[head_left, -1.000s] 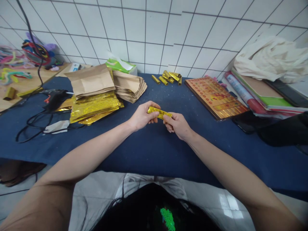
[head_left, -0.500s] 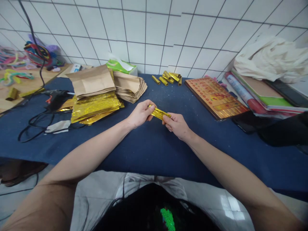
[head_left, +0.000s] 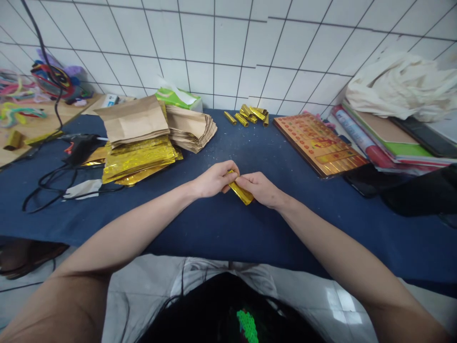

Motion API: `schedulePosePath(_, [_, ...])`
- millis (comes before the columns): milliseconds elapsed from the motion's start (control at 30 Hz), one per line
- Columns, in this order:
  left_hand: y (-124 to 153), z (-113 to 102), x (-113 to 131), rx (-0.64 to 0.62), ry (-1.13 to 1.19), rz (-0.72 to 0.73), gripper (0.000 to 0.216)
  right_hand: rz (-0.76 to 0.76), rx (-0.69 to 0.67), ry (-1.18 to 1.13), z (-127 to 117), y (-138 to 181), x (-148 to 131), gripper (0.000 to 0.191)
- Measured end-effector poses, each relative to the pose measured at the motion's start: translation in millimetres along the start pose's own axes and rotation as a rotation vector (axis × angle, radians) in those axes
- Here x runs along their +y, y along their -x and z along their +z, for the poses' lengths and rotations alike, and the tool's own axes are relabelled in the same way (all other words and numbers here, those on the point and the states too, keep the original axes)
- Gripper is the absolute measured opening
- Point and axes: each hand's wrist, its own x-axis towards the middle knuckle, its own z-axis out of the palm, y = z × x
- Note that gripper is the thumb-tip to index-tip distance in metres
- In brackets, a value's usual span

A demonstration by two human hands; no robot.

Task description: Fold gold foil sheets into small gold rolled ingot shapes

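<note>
Both hands grip a folded strip of shiny gold foil paper [head_left: 243, 193] above the dark blue tablecloth [head_left: 217, 219]. My left hand [head_left: 216, 180] pinches its upper left end between thumb and fingers. With thumb and fingers closed, my right hand [head_left: 260, 189] holds the strip close beside the left thumb. The strip's lower end points down toward me, and part of it is hidden by the fingers. Beyond the hands, several rolled gold paper tubes [head_left: 250, 114] lie near the wall. A stack of gold foil sheets [head_left: 137, 159] sits to the left under brown paper sheets [head_left: 134, 119].
At left are a black glue gun [head_left: 84, 148] with a looped cable and a wooden board [head_left: 17, 138]. A green tissue pack [head_left: 178, 97] stands by the tiled wall. On the right lie a flat orange-gold package [head_left: 317, 145], stacked books [head_left: 403, 143] and a cream cloth [head_left: 403, 85].
The gold strip has turned from nearly level to slanting down toward me. My hands have come together and lowered slightly, with the right fingers now beside the left thumb.
</note>
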Motion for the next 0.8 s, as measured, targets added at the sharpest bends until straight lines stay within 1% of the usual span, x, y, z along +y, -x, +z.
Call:
schedulePosePath(167, [-4,-14,-3,0.128,0.067,0.033,0.010,0.015,0.026,0.049,-1,1,-1,0.040])
schedulePosePath(267, [-6,-19,-6,0.137,0.083,0.045,0.010,-0.023,0.053,0.098,0,0,1,0.040])
schedulePosePath(367, [-7,-20,-8,0.138,0.101,0.049,0.010,-0.070,0.106,0.195,0,0,1,0.041])
schedulePosePath(467, [-7,-19,-8,0.136,0.127,0.044,0.015,-0.128,0.179,0.362,2,1,0,0.041])
schedulePosePath(533, [-7,-18,-7,0.160,0.147,0.048,0.018,-0.161,0.247,0.458,3,2,-1,0.041])
schedulePosePath(600, [-8,-16,-7,0.219,0.165,0.072,0.019,-0.142,0.265,0.426,5,2,-1,0.041])
schedulePosePath(700, [-9,-14,-7,0.337,0.190,0.113,0.017,-0.070,0.198,0.235,6,1,1,0.041])
schedulePosePath(800, [-10,-12,-9,0.407,0.215,0.134,0.018,-0.081,0.178,0.173,6,1,3,0.040])
